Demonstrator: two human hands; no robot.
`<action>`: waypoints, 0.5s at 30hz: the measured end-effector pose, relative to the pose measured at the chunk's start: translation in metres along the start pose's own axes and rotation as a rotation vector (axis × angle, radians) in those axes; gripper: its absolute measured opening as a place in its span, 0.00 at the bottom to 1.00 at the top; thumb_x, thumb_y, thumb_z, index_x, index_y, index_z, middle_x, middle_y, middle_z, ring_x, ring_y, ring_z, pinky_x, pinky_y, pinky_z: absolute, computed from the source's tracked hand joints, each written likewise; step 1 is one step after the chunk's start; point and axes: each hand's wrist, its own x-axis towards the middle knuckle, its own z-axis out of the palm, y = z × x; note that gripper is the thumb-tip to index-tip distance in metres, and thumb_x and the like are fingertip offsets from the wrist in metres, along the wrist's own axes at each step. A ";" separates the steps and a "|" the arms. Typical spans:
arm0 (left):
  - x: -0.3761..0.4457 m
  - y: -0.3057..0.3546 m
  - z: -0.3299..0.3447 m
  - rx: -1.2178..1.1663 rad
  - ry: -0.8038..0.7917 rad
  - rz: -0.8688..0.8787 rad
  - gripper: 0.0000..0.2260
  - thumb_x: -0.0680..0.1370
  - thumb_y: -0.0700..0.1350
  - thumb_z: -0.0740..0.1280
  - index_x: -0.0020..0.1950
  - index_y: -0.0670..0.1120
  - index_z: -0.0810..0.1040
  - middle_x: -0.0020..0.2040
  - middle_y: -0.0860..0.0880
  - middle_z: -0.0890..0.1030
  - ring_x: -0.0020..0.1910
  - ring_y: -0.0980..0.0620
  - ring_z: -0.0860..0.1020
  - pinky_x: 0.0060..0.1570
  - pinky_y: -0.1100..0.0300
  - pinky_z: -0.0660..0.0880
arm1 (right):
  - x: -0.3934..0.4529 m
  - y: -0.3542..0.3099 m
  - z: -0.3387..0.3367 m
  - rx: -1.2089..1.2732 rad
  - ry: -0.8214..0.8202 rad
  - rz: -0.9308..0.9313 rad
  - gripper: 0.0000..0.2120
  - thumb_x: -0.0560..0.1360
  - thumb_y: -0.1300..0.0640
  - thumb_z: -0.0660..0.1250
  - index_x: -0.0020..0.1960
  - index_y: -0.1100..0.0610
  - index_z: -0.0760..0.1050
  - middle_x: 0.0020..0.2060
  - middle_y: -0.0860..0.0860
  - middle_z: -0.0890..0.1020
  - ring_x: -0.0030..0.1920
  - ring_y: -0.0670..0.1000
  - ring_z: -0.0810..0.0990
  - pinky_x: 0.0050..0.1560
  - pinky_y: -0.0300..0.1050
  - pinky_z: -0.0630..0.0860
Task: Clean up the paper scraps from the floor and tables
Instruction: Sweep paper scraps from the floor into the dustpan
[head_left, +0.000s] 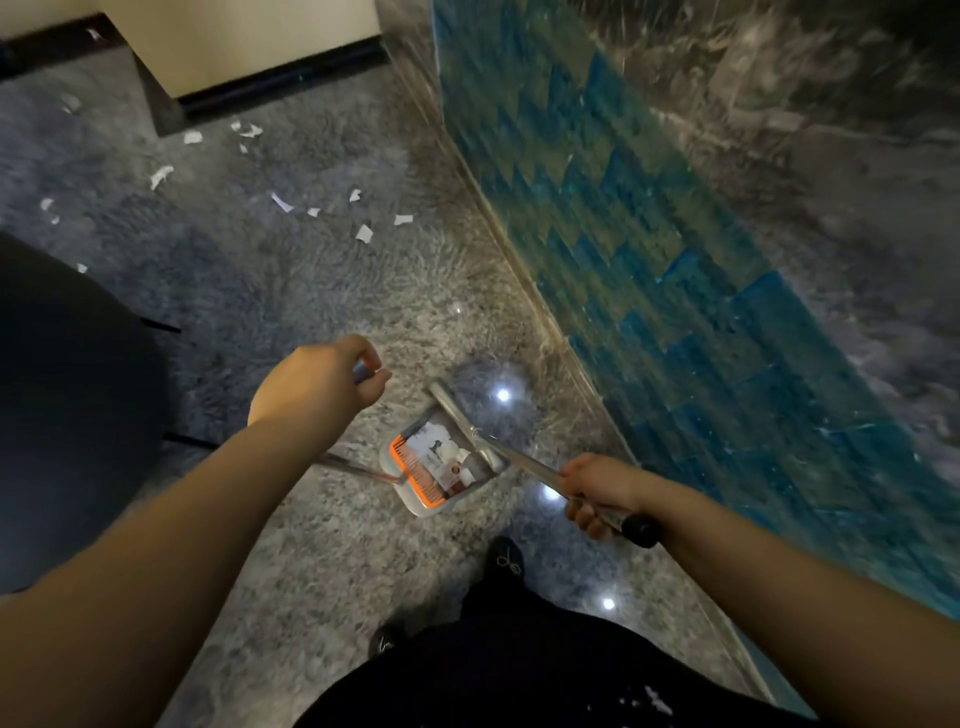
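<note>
Paper scraps (364, 233) lie scattered on the grey speckled floor (291, 312), well ahead of my dustpan (439, 467), which already holds some. My right hand (597, 491) grips its long handle; my left hand (317, 382) grips a second pole, probably the broom's. Blue tiled wall (649, 249) at right.

One wide-angle camera sits on my head, looking steeply down past my forearms at the speckled grey stone floor (322, 519) near my feet; the blue tiled wall (675, 260) stands close on my right.
</note>
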 end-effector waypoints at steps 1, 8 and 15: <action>-0.001 -0.001 -0.002 -0.008 0.016 -0.020 0.08 0.75 0.54 0.71 0.44 0.53 0.74 0.35 0.48 0.77 0.33 0.46 0.74 0.29 0.57 0.69 | -0.003 -0.004 0.001 -0.015 0.011 -0.020 0.09 0.81 0.66 0.49 0.51 0.57 0.66 0.28 0.53 0.66 0.17 0.45 0.63 0.20 0.32 0.61; 0.008 -0.019 -0.028 -0.073 0.131 -0.094 0.08 0.75 0.54 0.71 0.47 0.51 0.78 0.39 0.45 0.82 0.40 0.41 0.80 0.36 0.50 0.77 | -0.018 -0.052 0.017 0.018 0.060 -0.182 0.07 0.81 0.64 0.53 0.55 0.54 0.62 0.30 0.54 0.67 0.17 0.45 0.63 0.21 0.32 0.62; 0.056 -0.064 -0.070 -0.114 0.232 -0.166 0.09 0.74 0.53 0.70 0.41 0.56 0.70 0.34 0.48 0.77 0.38 0.41 0.78 0.34 0.57 0.68 | 0.001 -0.133 0.053 0.022 0.125 -0.329 0.07 0.82 0.64 0.54 0.57 0.55 0.61 0.28 0.56 0.67 0.17 0.45 0.64 0.21 0.33 0.62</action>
